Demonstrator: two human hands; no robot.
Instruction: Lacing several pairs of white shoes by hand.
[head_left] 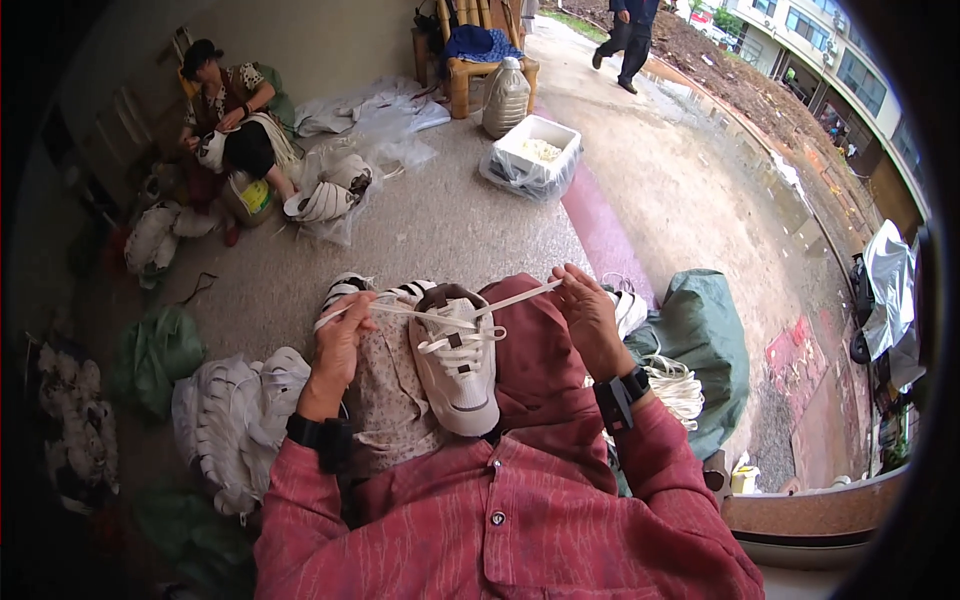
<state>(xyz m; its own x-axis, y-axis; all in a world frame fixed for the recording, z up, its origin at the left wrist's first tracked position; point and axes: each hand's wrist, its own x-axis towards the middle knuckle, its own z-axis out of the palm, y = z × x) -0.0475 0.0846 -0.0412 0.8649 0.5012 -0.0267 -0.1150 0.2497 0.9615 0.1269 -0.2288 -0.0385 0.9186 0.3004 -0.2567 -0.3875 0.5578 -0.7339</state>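
Observation:
A white sneaker (455,365) with a brown tongue lies on my lap, toe toward me. A flat white lace (520,297) runs through its eyelets and stretches out to both sides. My left hand (340,340) pinches the left end of the lace, pulled out to the left of the shoe. My right hand (590,315) grips the right end, drawn up and to the right. Both wrists wear black bands.
A pile of white shoes (235,420) lies at my left, a green sack (705,345) with laces at my right. Another seated person (235,120) works on shoes at the far left. A white tub (538,150), a jug and a wooden chair stand ahead; someone walks beyond.

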